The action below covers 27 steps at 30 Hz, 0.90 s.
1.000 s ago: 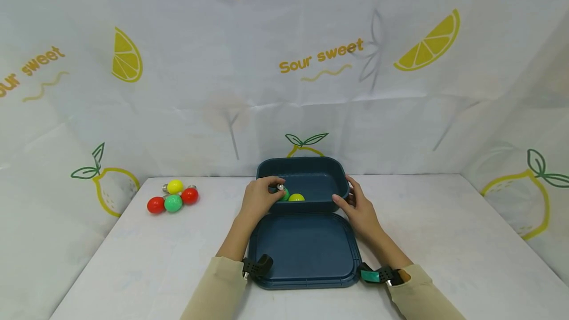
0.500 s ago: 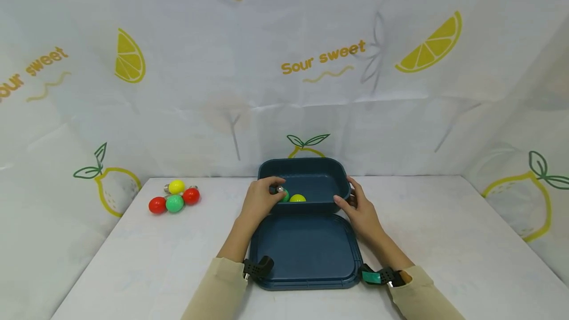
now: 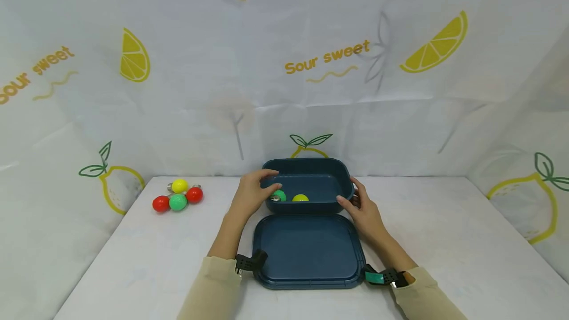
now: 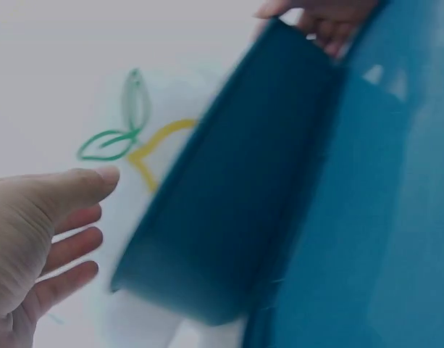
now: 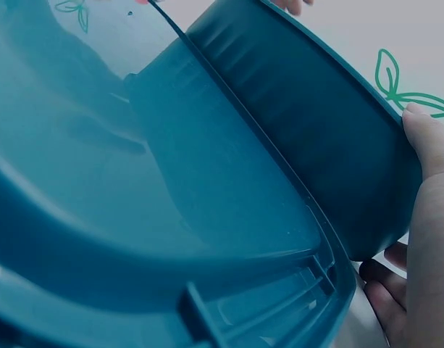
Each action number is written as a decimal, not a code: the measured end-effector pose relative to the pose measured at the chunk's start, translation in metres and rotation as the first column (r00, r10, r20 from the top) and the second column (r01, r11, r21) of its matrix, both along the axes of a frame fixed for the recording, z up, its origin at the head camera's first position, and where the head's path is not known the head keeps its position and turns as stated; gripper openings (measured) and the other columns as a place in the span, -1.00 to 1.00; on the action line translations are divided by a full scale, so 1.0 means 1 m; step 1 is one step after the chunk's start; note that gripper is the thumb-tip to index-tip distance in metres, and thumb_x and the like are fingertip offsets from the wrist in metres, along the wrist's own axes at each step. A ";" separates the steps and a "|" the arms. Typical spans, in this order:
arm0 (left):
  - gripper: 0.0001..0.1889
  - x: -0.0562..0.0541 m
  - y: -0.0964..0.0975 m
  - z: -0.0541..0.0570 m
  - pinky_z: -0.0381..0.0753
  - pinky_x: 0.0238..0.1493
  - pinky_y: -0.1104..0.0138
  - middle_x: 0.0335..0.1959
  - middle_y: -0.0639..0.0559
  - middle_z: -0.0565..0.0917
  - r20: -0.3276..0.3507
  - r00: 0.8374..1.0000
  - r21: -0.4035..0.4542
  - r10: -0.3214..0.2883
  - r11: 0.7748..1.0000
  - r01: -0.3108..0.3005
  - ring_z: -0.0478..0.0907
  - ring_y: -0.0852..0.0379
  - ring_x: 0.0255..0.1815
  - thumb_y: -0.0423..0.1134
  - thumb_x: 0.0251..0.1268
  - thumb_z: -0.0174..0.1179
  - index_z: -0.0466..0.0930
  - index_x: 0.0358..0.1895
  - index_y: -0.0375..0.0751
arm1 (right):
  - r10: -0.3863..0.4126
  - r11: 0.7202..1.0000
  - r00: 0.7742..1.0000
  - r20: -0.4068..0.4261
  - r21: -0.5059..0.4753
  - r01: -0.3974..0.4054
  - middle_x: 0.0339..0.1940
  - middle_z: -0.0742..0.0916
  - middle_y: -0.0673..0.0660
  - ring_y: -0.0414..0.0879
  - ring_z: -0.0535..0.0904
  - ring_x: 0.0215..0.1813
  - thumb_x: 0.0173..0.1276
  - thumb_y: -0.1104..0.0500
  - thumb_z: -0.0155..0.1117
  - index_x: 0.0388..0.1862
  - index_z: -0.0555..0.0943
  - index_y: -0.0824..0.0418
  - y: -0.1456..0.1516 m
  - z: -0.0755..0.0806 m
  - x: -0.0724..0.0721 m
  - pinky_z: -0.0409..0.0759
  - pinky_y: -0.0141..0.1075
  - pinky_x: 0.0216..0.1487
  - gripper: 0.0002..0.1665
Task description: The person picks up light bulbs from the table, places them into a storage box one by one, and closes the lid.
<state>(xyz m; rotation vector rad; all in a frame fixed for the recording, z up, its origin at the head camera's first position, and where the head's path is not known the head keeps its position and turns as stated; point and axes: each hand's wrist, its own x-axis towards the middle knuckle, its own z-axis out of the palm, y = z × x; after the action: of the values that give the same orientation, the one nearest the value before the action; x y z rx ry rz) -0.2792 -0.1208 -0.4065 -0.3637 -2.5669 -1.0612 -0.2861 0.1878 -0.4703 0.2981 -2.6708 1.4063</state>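
Note:
A dark blue plastic box (image 3: 306, 208) sits at the back of the table, open side up. Inside, near its front left, lie a green light bulb (image 3: 280, 194) with a silver metal base and a yellow light bulb (image 3: 300, 198). My left hand (image 3: 250, 192) hovers at the box's left rim, thumb and fingers spread apart and holding nothing; the left wrist view shows that gap too. My right hand (image 3: 365, 211) grips the box's right front corner, thumb on the rim and fingers round the outside, as the right wrist view (image 5: 432, 188) confirms.
A matching blue lid (image 3: 308, 251) lies flat in front of the box. To the left on the white table (image 3: 133, 260) cluster two red bulbs (image 3: 161, 204), a green bulb (image 3: 178, 202) and a yellow bulb (image 3: 180, 185). A lemon-print cloth (image 3: 266, 122) hangs behind.
My left hand has let go of a bulb with a metal base, now lying inside the box, and has drawn slightly left with fingers spread. The right hand keeps its grip on the box.

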 end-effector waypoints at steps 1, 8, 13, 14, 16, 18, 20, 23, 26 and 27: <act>-0.62 0.000 -0.004 0.002 0.68 0.18 0.05 0.10 -0.06 0.76 -0.008 1.000 0.002 0.017 1.000 -0.017 0.68 -0.08 0.14 -0.16 0.25 0.42 0.71 0.14 -0.11 | 0.000 1.000 1.000 0.001 0.000 0.000 0.51 0.41 0.43 0.34 0.52 0.38 0.53 -0.20 0.13 0.68 -0.03 -0.02 0.000 0.000 0.000 0.49 0.22 0.37 -0.09; -0.60 0.005 -0.036 0.018 0.69 0.15 0.01 0.10 -0.08 0.76 -0.003 0.989 -0.053 0.146 0.988 -0.146 0.69 -0.08 0.12 -0.10 0.28 0.40 0.71 0.15 -0.10 | 0.002 1.000 1.000 0.017 -0.003 -0.002 0.50 0.42 0.44 0.34 0.53 0.38 0.52 -0.20 0.13 0.68 -0.03 -0.03 -0.002 0.001 0.000 0.49 0.22 0.37 -0.08; -0.58 0.009 -0.054 0.025 0.67 0.19 -0.03 0.15 -0.15 0.72 0.014 0.982 -0.054 0.186 0.981 -0.185 0.66 -0.14 0.17 -0.12 0.29 0.39 0.68 0.19 -0.10 | -0.003 1.000 1.000 0.016 0.001 0.003 0.49 0.42 0.45 0.35 0.52 0.38 0.53 -0.21 0.13 0.68 -0.04 -0.04 0.000 0.000 -0.001 0.48 0.23 0.37 -0.08; -0.58 0.009 -0.058 0.025 0.66 0.20 -0.03 0.15 -0.16 0.72 0.018 0.981 -0.046 0.192 0.981 -0.191 0.65 -0.15 0.18 -0.12 0.29 0.39 0.68 0.19 -0.11 | -0.003 1.000 1.000 0.015 0.001 0.003 0.49 0.42 0.45 0.35 0.52 0.38 0.53 -0.21 0.12 0.68 -0.04 -0.04 0.000 0.000 -0.001 0.48 0.23 0.37 -0.08; -0.57 0.010 -0.068 0.025 0.64 0.23 -0.05 0.18 -0.19 0.70 0.028 0.978 -0.030 0.207 0.978 -0.206 0.63 -0.18 0.20 -0.14 0.29 0.39 0.67 0.20 -0.13 | -0.001 1.000 1.000 0.013 0.000 0.001 0.49 0.42 0.45 0.36 0.52 0.38 0.53 -0.21 0.12 0.68 -0.04 -0.04 0.001 0.000 -0.002 0.48 0.24 0.37 -0.08; -0.56 0.011 -0.078 0.023 0.62 0.25 -0.07 0.20 -0.22 0.68 0.040 0.972 -0.030 0.233 0.972 -0.232 0.62 -0.22 0.23 -0.16 0.28 0.40 0.65 0.21 -0.14 | 0.004 1.000 1.000 0.013 -0.003 -0.004 0.49 0.42 0.46 0.36 0.52 0.38 0.53 -0.22 0.12 0.68 -0.05 -0.04 0.001 0.000 -0.002 0.48 0.24 0.37 -0.07; -0.55 0.013 -0.088 0.021 0.59 0.28 -0.08 0.22 -0.24 0.66 0.054 0.965 -0.040 0.258 0.966 -0.256 0.59 -0.24 0.25 -0.18 0.28 0.40 0.64 0.23 -0.16 | 0.009 1.000 1.000 0.014 -0.002 -0.009 0.49 0.42 0.46 0.36 0.52 0.38 0.53 -0.22 0.12 0.68 -0.05 -0.04 0.001 0.000 -0.002 0.48 0.24 0.37 -0.07; -0.53 0.014 -0.102 0.017 0.56 0.31 -0.10 0.25 -0.26 0.64 0.070 0.953 -0.047 0.296 0.955 -0.294 0.55 -0.27 0.29 -0.21 0.27 0.40 0.62 0.25 -0.18 | 0.010 1.000 1.000 0.012 -0.005 -0.010 0.49 0.42 0.46 0.37 0.52 0.38 0.53 -0.22 0.12 0.68 -0.05 -0.03 0.001 0.000 -0.002 0.48 0.25 0.37 -0.07; -0.53 0.015 -0.113 0.012 0.53 0.34 -0.11 0.29 -0.28 0.60 0.090 0.940 -0.036 0.330 0.944 -0.329 0.52 -0.28 0.32 -0.23 0.28 0.38 0.60 0.26 -0.21 | 0.010 1.000 1.000 0.010 -0.008 -0.010 0.49 0.43 0.46 0.37 0.52 0.38 0.53 -0.21 0.13 0.68 -0.04 -0.03 0.001 0.000 -0.002 0.48 0.25 0.37 -0.08; -0.52 0.016 -0.117 0.011 0.54 0.33 -0.11 0.31 -0.28 0.59 0.100 0.934 -0.030 0.343 0.939 -0.342 0.53 -0.29 0.30 -0.23 0.28 0.38 0.60 0.26 -0.22 | 0.010 1.000 1.000 0.009 -0.009 -0.010 0.48 0.43 0.47 0.37 0.52 0.38 0.53 -0.20 0.13 0.68 -0.04 -0.02 0.001 -0.001 -0.002 0.47 0.25 0.37 -0.08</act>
<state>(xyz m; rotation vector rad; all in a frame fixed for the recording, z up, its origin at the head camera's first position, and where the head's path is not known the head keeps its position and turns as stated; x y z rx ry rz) -0.2634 -0.2374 -0.3958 0.1399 -2.5976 -0.9556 -0.2879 0.1889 -0.4709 0.3053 -2.6731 1.4258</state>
